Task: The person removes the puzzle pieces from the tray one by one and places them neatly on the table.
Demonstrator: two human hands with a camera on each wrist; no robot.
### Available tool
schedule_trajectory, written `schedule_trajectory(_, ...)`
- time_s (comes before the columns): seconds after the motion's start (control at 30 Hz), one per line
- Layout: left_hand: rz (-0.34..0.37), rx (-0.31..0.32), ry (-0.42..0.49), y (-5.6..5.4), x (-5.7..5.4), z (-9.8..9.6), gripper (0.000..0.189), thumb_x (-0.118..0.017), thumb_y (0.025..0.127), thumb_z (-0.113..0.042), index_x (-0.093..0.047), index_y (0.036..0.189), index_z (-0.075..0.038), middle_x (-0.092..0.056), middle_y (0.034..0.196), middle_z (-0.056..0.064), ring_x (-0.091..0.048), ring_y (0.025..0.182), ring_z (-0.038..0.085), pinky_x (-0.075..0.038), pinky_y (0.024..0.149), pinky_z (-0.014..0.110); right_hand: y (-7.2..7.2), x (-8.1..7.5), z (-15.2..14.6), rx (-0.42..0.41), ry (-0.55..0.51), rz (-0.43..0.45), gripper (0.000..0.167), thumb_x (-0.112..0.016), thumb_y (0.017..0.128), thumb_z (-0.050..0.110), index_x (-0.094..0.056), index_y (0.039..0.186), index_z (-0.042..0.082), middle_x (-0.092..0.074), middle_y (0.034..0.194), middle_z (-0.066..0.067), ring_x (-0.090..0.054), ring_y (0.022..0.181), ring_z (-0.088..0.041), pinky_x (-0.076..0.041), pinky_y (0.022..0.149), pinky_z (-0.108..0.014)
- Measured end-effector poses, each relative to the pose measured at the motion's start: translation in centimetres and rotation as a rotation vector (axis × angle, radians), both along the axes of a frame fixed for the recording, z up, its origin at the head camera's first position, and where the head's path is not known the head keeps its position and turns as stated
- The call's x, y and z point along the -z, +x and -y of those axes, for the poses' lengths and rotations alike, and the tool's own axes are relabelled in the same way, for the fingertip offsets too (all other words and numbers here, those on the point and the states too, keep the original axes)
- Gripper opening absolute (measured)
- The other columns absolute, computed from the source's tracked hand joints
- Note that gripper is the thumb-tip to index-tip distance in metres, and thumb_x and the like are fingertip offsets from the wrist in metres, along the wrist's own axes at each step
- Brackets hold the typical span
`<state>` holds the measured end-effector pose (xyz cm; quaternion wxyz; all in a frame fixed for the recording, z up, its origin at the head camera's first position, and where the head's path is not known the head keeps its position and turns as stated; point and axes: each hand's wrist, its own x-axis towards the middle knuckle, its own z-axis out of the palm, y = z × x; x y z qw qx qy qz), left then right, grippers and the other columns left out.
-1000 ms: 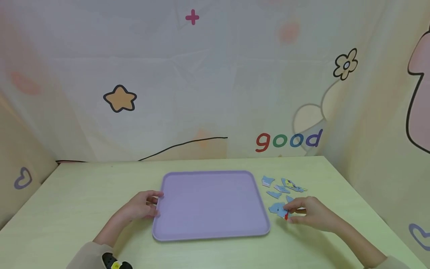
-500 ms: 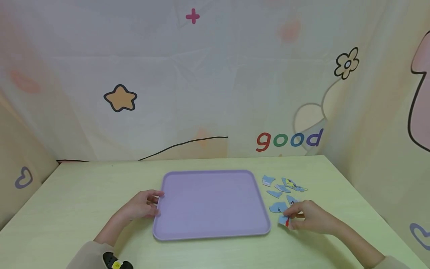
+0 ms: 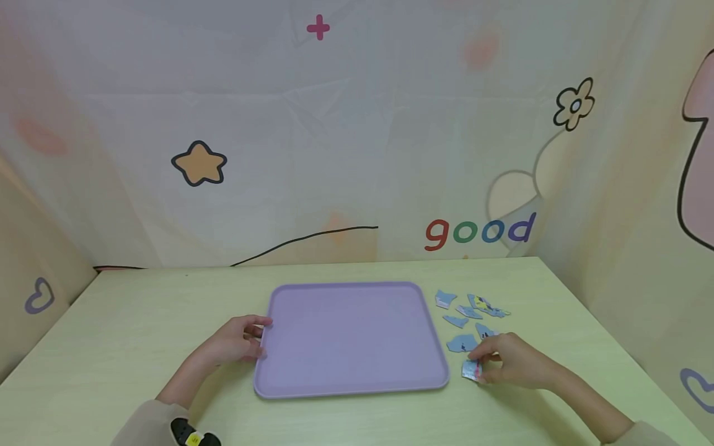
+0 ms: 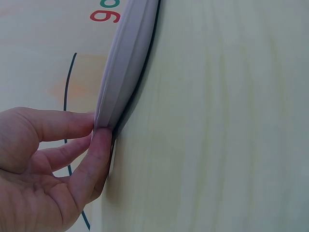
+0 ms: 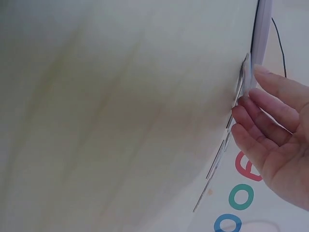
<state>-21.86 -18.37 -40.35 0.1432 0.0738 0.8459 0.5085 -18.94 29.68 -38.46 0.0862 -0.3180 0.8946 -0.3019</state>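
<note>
At the tray's left edge, my left hand holds the rim of the purple tray with its thumb and fingers. The left wrist view shows the thumb against the side of the rim. To the right of the tray, my right hand pinches a small light-blue puzzle piece with a red stripe. Its right part is hidden by the fingers. Just beyond lie a blue puzzle piece and another with dark marks, partly behind the hand.
Farther back by the tray's right edge lie several flat pieces, among them a blue piece with a pale edge, a narrow blue one and one with yellow. A printed cloth hangs behind the light wooden table.
My right hand has drawn the red-striped piece slightly nearer, apart from the blue piece, and its face now catches more light. My left hand and the tray stay put.
</note>
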Motion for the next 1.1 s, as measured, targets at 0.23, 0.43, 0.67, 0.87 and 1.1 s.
schedule_trajectory(0.23, -0.005, -0.004, -0.003, -0.1, -0.1, 0.0, 0.056, -0.067, 0.072, 0.008, -0.045, 0.124, 0.010, -0.051, 0.100, 0.018, -0.052, 0.080, 0.020, -0.053, 0.066, 0.032, 0.1, -0.3, -0.1, 0.000, 0.000, 0.017, 0.032, -0.075, 0.072, 0.013, -0.066, 0.095, -0.007, -0.065, 0.093, -0.011, -0.060, 0.084, -0.016, -0.052, 0.074, -0.040)
schedule_trajectory(0.43, 0.002, -0.004, 0.009, 0.2, 0.1, 0.1, 0.057, -0.067, 0.071, 0.009, -0.045, 0.124, 0.010, -0.051, 0.103, 0.019, -0.053, 0.085, 0.022, -0.053, 0.069, 0.032, -0.1, -0.1, -0.5, -0.001, -0.021, 0.047, 0.034, -0.074, 0.074, 0.016, -0.066, 0.097, -0.007, -0.065, 0.094, -0.012, -0.060, 0.088, -0.017, -0.052, 0.076, -0.040)
schedule_trajectory(0.67, 0.012, 0.020, 0.069, 0.8, -0.4, 0.6, 0.060, -0.067, 0.073, 0.007, -0.041, 0.127, 0.011, -0.052, 0.108, 0.022, -0.056, 0.089, 0.022, -0.053, 0.073, 0.033, -0.5, 0.0, -0.8, 0.002, -0.063, 0.094, 0.035, -0.072, 0.077, 0.017, -0.064, 0.100, -0.008, -0.065, 0.098, -0.015, -0.060, 0.091, -0.014, -0.051, 0.078, -0.040)
schedule_trajectory(0.87, 0.040, 0.029, 0.120, 1.6, -0.8, 1.4, 0.059, -0.066, 0.078, 0.000, -0.039, 0.130, 0.008, -0.049, 0.112, 0.022, -0.058, 0.092, 0.021, -0.053, 0.075, 0.036, -0.9, -0.3, -0.7, -0.026, -0.138, 0.110, 0.035, -0.070, 0.078, 0.014, -0.063, 0.101, -0.011, -0.063, 0.099, -0.020, -0.058, 0.091, -0.007, -0.050, 0.079, -0.040)
schedule_trajectory(1.1, 0.027, 0.040, 0.128, 2.3, -1.5, 2.1, 0.062, -0.066, 0.081, -0.008, -0.036, 0.133, 0.006, -0.048, 0.119, 0.024, -0.059, 0.095, 0.024, -0.052, 0.077, 0.040, -1.7, -1.1, 0.3, 0.017, -0.177, 0.122, 0.037, -0.068, 0.080, 0.012, -0.059, 0.106, -0.014, -0.062, 0.103, -0.024, -0.061, 0.093, -0.016, -0.050, 0.080, -0.037)
